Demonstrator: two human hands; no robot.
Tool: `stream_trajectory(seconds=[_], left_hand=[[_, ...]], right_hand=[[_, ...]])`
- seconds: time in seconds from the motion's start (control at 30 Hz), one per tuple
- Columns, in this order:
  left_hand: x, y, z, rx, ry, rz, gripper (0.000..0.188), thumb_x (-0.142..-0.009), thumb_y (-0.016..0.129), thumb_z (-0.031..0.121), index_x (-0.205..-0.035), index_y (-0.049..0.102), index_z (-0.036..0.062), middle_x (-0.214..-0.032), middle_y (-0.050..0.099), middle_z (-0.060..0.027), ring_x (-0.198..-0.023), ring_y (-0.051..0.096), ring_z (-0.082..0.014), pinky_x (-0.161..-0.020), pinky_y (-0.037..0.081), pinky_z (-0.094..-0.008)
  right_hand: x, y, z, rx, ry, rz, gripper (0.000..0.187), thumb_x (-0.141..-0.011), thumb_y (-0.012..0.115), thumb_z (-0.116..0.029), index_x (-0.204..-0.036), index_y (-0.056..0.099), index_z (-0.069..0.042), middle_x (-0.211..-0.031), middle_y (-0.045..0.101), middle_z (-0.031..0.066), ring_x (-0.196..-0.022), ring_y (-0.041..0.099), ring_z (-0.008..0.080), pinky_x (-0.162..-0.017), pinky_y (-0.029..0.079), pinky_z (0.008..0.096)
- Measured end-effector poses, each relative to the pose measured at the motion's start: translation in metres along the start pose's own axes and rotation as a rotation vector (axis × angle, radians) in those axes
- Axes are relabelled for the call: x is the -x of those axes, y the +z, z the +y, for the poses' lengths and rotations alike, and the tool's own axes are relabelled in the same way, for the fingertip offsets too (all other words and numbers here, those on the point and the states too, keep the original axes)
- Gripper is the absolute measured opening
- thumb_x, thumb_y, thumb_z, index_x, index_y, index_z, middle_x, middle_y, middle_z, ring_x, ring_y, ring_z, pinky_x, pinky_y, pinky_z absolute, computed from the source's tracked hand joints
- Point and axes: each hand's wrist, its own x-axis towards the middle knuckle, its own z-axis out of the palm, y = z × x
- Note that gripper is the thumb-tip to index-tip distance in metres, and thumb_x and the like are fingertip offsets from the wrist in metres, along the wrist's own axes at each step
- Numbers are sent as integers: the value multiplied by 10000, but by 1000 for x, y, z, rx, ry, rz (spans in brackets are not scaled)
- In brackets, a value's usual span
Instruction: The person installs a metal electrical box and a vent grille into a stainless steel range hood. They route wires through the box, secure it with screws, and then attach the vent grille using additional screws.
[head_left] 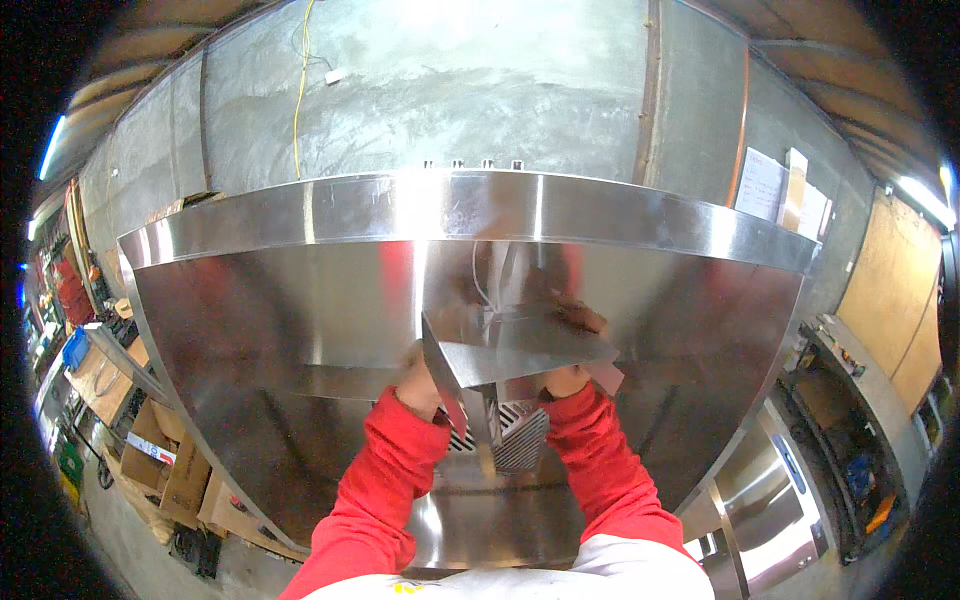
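Though well within the edges of steel housing, metal piece in both hands.

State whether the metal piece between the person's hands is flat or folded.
Folded: the metal piece shows a broad upper face and a narrower left face, meeting at an angle along an edge.

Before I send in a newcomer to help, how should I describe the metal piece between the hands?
Find the broad, shiny steel unit filling the middle of the view. At its centre, beyond the red sleeves, the angled grey metal piece is between the left hand and right hand. Its plain face sets it apart from the slotted panel lower in view.
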Motion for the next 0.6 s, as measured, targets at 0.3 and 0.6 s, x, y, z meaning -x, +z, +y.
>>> stream_trajectory(seconds=[0.3, 0.6], left_hand=[[-23, -6, -18, 374, -213, -165, 255, -913, 603, 64, -1164, 641, 41, -1008, 700, -128, -929, 684, -271, -837, 540, -399], [-19, -20, -11, 819, -435, -300, 274, -939, 577, 73, -1209, 608, 39, -1051, 689, -110, -957, 676, -244, -860, 546, -380]], right_hand=[[7, 32, -2, 51, 3, 30, 248, -950, 623, -199, -1110, 646, -11, -1072, 705, 152, -954, 684, 291, -848, 543, 396], [16, 40, -8, 61, 25, 37, 255, -953, 627, -188, -1133, 637, -9, -1088, 697, 145, -973, 675, 282, -861, 538, 393]])
